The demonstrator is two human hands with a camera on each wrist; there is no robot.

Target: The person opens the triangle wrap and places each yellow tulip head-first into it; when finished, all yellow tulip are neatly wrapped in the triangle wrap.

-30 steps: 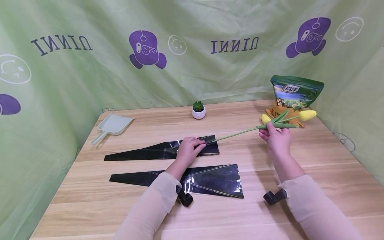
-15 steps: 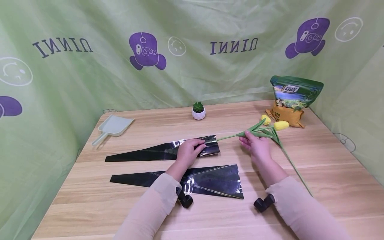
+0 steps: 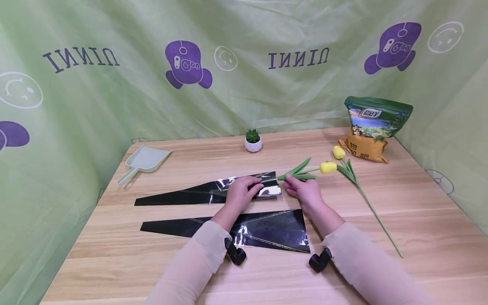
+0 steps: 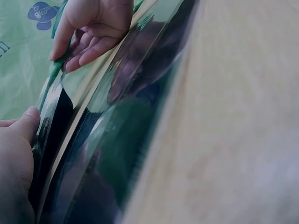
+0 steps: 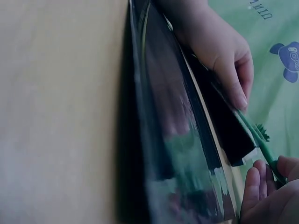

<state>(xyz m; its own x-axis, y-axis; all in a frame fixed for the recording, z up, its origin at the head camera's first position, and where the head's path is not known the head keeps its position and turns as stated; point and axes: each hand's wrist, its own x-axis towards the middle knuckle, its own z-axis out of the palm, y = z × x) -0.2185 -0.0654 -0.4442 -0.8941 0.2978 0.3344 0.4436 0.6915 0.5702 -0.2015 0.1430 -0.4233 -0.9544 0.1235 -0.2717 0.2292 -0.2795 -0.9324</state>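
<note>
My right hand (image 3: pixel 305 192) pinches an artificial yellow tulip (image 3: pixel 328 167) by its stem at the base of the green leaves. The tulip lies nearly flat with its bloom to the right, and its stem runs inside a black, glossy flower sleeve (image 3: pixel 171 195). At the sleeve's wide right end, my left hand (image 3: pixel 240 192) pinches the film between thumb and fingers, covering part of the stem. Both hands meet near this mouth in the left wrist view, where the green stem (image 4: pixel 58 67) shows between them. A second black sleeve (image 3: pixel 274 228) lies flat nearer me, under my left forearm.
Another yellow tulip (image 3: pixel 375 214) lies to the right, its bloom near a green and orange bag (image 3: pixel 370 131). A small potted succulent (image 3: pixel 253 142) stands at the back centre. A pale dustpan (image 3: pixel 146 159) rests at the left. A green curtain (image 3: pixel 244 93) surrounds the wooden table.
My right hand has moved left with the tulip, sliding its stem deeper into the far sleeve. The second tulip on the right has come into fuller view. My left hand has stayed in place.
</note>
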